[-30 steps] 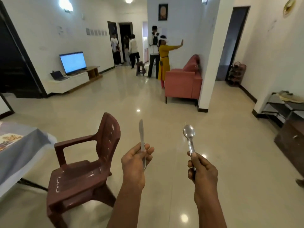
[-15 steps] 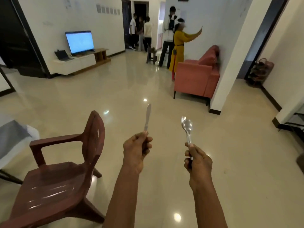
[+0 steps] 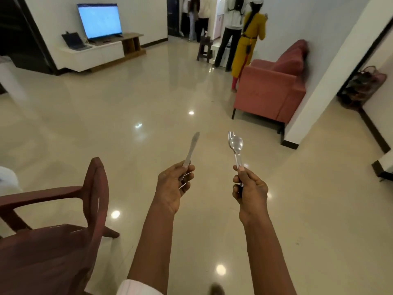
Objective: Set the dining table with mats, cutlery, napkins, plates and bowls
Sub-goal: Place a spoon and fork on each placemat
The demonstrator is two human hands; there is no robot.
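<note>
Steel cutlery rides upright over a glossy tiled floor (image 3: 148, 99) in the head view, carried by a person walking through a living room. The left grip (image 3: 173, 186) is clenched round the handle of a table knife (image 3: 192, 149). The right grip (image 3: 249, 192) grasps a spoon (image 3: 236, 143) and, stacked behind it, a fork (image 3: 230, 134) whose tines alone peek out.

The knife's blade rises from the left fingers and leans toward the right. The spoon's bowl stands well above the right thumb, both handles buried in the fist. The two sets are held apart, at about the same height.

A brown plastic armchair (image 3: 63, 241) sits just beside the left forearm; brushing it could jar the knife loose. The paired spoon and fork, likely the looser hold, could slide against each other and drop onto the hard floor. No dining bench is in view, so placing is probably some steps off.
</note>
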